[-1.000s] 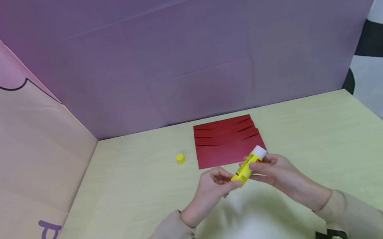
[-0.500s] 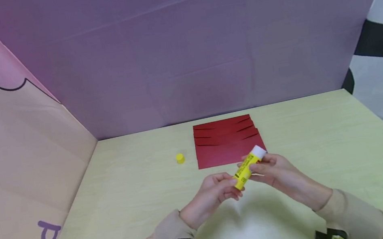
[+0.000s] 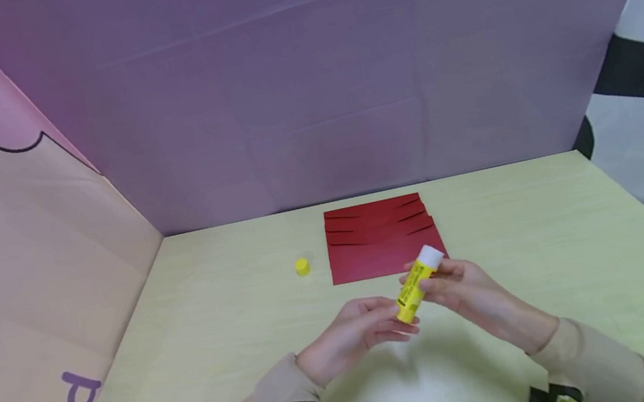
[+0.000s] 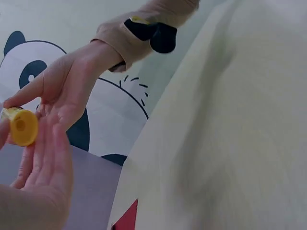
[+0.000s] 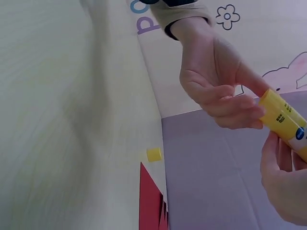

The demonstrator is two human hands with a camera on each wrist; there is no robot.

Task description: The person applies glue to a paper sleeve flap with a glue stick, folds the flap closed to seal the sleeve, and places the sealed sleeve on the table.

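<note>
A yellow glue stick (image 3: pixel 411 293) with a white top end is held above the table, tilted up to the right in the head view. My right hand (image 3: pixel 467 292) grips its middle between thumb and fingers. At the lower end, my left hand (image 3: pixel 356 335) pinches the yellow base between thumb and fingers, its other fingers extended. The left wrist view shows the round base of the glue stick (image 4: pixel 23 128) close up. In the right wrist view, the left thumb and fingers touch the base end of the tube (image 5: pixel 283 120).
A small yellow cap (image 3: pixel 302 267) stands on the pale table (image 3: pixel 230 296). Right of it lie several overlapping red paper pieces with slits, perhaps envelopes (image 3: pixel 368 262). A purple cloth wall (image 3: pixel 307 93) rises behind the table, with printed panels on both sides.
The left fingers have shifted around the base, going from curled to more extended. The glue stick has tipped slightly more upright, while the right hand has barely moved.
</note>
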